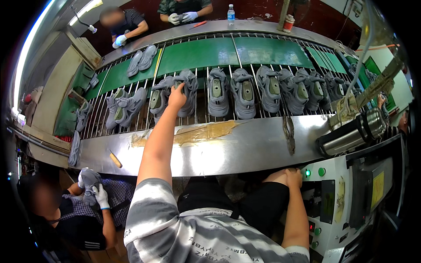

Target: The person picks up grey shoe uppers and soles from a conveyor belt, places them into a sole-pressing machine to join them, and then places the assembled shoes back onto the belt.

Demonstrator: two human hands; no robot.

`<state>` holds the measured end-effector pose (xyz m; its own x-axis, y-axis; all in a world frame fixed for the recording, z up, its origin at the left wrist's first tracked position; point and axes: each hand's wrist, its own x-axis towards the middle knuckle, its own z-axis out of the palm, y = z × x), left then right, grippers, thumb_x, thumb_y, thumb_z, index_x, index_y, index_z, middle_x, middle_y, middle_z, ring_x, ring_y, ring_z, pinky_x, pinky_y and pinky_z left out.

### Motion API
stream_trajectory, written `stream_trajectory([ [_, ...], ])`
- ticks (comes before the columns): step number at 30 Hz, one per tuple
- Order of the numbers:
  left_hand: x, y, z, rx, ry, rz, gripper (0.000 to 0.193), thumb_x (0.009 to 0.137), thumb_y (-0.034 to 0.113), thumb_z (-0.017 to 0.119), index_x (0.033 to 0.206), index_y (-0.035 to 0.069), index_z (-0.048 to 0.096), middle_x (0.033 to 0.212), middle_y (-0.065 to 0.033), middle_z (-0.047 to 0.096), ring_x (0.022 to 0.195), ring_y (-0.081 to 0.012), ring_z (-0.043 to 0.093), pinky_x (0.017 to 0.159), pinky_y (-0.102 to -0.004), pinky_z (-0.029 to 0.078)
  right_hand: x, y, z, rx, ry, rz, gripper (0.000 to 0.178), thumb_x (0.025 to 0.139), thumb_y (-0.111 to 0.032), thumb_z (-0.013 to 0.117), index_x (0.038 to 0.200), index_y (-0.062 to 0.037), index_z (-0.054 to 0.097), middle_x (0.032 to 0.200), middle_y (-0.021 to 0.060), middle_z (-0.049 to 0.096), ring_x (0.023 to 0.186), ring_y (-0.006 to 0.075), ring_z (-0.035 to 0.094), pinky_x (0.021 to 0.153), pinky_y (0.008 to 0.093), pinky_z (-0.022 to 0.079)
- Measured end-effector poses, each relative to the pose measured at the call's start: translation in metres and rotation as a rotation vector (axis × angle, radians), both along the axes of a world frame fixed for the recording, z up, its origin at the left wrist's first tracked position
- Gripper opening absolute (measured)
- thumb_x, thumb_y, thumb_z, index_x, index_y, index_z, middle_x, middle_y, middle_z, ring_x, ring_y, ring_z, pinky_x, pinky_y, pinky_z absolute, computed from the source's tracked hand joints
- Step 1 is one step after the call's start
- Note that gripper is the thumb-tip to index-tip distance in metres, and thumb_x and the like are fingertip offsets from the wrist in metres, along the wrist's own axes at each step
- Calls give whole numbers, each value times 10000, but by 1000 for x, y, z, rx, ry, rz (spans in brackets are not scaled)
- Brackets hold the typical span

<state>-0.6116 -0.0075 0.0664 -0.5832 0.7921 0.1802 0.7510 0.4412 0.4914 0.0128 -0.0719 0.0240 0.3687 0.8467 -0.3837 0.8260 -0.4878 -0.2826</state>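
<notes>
My left arm stretches forward over the metal ledge to a row of grey sneakers on a rack of metal rods. My left hand [177, 97] has its fingers closed at the heel opening of one grey sneaker [188, 94], which still rests on the rack. Just left of it sits another grey sneaker [159, 101], its heel toward me. Low on the right, my right hand [294, 177] rests by my bent knee, beside the machine's panel; its fingers are mostly hidden.
Several more sneakers [218, 94] line the rack rightward. An awl-like tool with a wooden handle [115, 160] and a steel flask [353, 133] lie on the metal ledge [197, 158]. A control box [324, 197] stands right. A co-worker at lower left holds a shoe [90, 184]; two people work opposite.
</notes>
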Motion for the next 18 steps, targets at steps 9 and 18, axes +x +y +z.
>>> stream_trajectory([
  [9, 101, 42, 34, 335, 61, 9, 820, 692, 320, 777, 1303, -70, 395, 1281, -255, 492, 1209, -391, 453, 1027, -440, 369, -2, -4, 2, -21, 10, -31, 778, 694, -467, 655, 1362, -123, 452, 1300, 192, 518, 1156, 383, 520, 945, 486, 435],
  [18, 109, 121, -7, -147, -428, -31, 1079, 565, 199, 793, 1446, 12, 199, 1346, -269, 444, 1253, -393, 455, 1028, -402, 411, 7, -5, -9, 14, 11, 13, 738, 689, -453, 667, 1332, -140, 484, 1289, 189, 508, 1148, 378, 518, 947, 465, 441],
])
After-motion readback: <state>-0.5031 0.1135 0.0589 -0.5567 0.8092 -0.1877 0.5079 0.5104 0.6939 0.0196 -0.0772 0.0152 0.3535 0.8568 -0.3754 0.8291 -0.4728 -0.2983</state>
